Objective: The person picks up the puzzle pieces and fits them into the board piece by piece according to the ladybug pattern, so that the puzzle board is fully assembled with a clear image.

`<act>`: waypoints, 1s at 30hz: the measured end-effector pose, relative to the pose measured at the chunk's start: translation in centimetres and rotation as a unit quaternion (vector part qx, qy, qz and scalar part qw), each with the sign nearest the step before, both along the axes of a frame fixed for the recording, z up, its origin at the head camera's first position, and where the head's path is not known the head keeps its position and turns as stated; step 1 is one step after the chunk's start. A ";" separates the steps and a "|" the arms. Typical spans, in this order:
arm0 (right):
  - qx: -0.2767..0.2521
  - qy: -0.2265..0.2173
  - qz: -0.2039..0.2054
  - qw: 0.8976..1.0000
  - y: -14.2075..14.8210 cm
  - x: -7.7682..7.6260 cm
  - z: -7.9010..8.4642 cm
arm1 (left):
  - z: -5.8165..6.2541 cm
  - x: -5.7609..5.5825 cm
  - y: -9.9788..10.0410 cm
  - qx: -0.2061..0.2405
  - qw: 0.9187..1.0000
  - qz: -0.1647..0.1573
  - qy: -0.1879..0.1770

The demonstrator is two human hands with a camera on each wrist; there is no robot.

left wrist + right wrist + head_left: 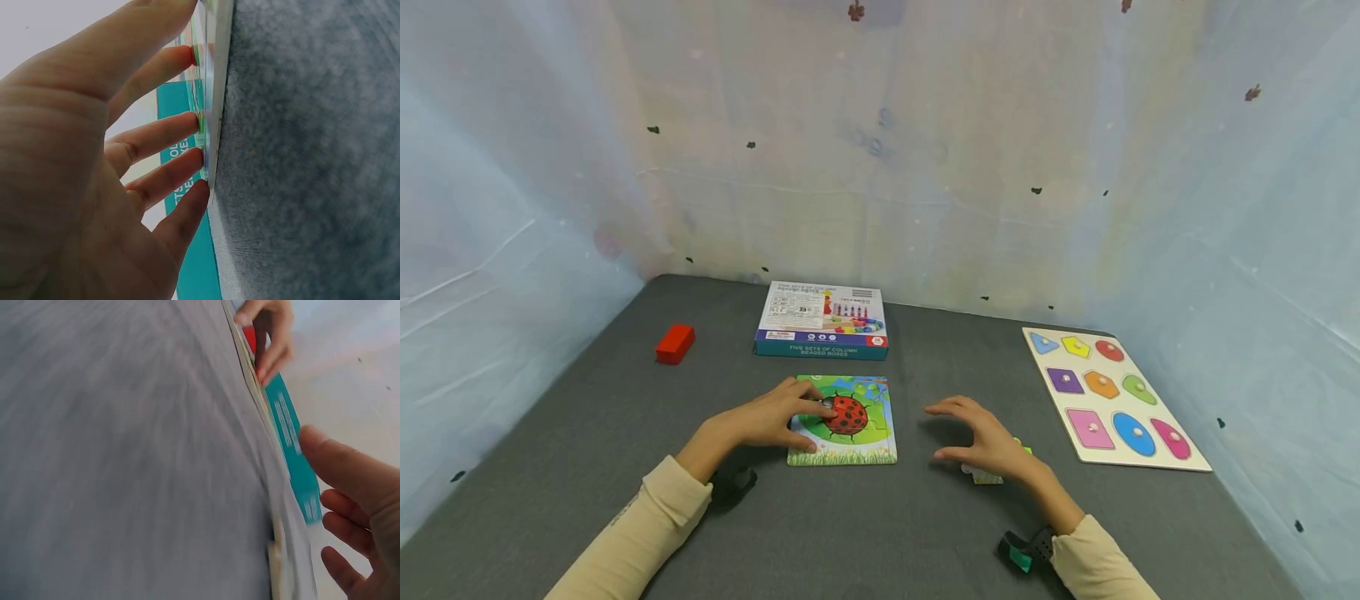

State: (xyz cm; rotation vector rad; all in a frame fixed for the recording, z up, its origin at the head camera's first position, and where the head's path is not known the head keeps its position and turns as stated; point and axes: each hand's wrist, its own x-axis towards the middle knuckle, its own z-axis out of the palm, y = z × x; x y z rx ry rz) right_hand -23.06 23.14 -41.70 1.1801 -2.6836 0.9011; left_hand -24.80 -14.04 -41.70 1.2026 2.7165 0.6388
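A ladybug jigsaw puzzle (874, 433) in a flat square board lies in the middle of the table. My left hand (772, 414) touches its left part with spread fingertips, the thumb near the lower left. In the left wrist view, the fingertips (199, 122) meet the board's face beside its thin edge. To the right of the board, my right hand (981, 437) hovers with thumb and fingers apart and nothing between them. Loose puzzle pieces (987, 477) lie below that hand, partly hidden by it.
Behind the puzzle lies a beaded-column toy box (822, 350). A red block (675, 344) sits at the left. On the right is a shape peg board (1116, 400) with several coloured knobbed shapes. Pale sheeting (880, 217) hangs around the grey table (850, 542).
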 end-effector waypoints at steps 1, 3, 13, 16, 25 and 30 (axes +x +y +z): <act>0.001 0.001 0.000 1.000 0.6 0.2 0.0 | 0.0 0.0 0.0 0.000 1.000 0.000 -0.002; 0.003 0.003 -0.002 1.000 1.8 0.5 0.1 | -0.1 0.0 0.0 0.001 1.000 0.000 -0.004; 0.064 -0.024 -0.013 0.998 6.6 1.7 0.6 | 0.1 -0.1 0.0 0.002 1.000 0.000 -0.006; 0.057 -0.026 0.001 0.998 7.2 1.9 0.3 | 0.0 -0.1 0.0 0.003 1.000 0.000 -0.001; 0.024 -0.006 0.024 0.999 7.4 2.0 -0.5 | 0.0 -0.1 0.1 0.002 1.000 0.000 0.001; 0.020 -0.007 0.024 0.999 7.0 1.9 -0.5 | 0.0 -0.1 0.0 0.006 1.000 -0.002 0.002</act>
